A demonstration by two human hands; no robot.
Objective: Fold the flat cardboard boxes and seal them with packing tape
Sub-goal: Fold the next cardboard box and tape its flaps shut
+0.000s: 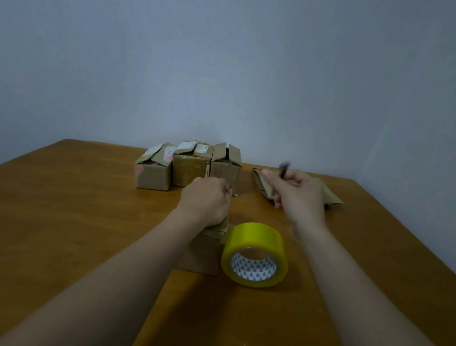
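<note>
A small cardboard box point(205, 249) stands on the wooden table point(68, 215) in front of me, partly hidden by my left forearm. My left hand point(205, 199) grips the top of this box, fingers curled over its upper edge. A yellow roll of packing tape point(254, 255) rests on its side against the box's right. My right hand point(297, 196) is raised to the right and holds a thin dark tool point(284, 169), blurred, pointing upward. What kind of tool it is cannot be told.
Three folded cardboard boxes point(186, 167) stand in a row at the back of the table, flaps partly up. A stack of flat cardboard point(328, 195) lies at the back right, behind my right hand. A plain wall rises behind the table.
</note>
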